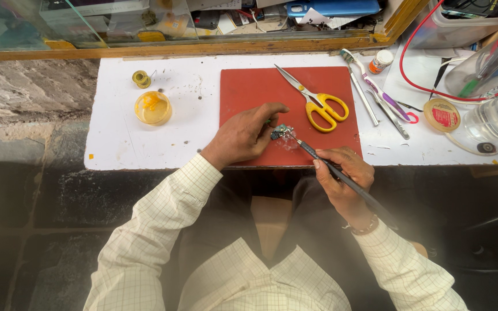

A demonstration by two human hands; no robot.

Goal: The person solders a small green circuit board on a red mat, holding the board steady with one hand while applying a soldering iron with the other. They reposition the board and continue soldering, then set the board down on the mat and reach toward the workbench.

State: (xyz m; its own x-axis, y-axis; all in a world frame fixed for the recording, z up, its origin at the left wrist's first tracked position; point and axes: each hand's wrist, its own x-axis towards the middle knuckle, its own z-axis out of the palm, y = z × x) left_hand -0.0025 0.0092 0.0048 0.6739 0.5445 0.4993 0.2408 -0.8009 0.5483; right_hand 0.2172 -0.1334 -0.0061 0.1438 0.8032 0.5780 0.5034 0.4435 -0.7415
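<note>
The left hand (243,137) pinches a small part (279,132) on the red mat (249,92). The right hand (344,178), closed around a dark tool (341,175), touches its tip to the part. Scissors (321,103) lie at one o'clock, a yellow tin (153,107) at ten.

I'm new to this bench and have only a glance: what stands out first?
The red mat in the middle of the white worktop, with yellow-handled scissors lying on it. At its front edge the left hand pins a small circuit board while the right hand points a soldering iron at it.
</note>
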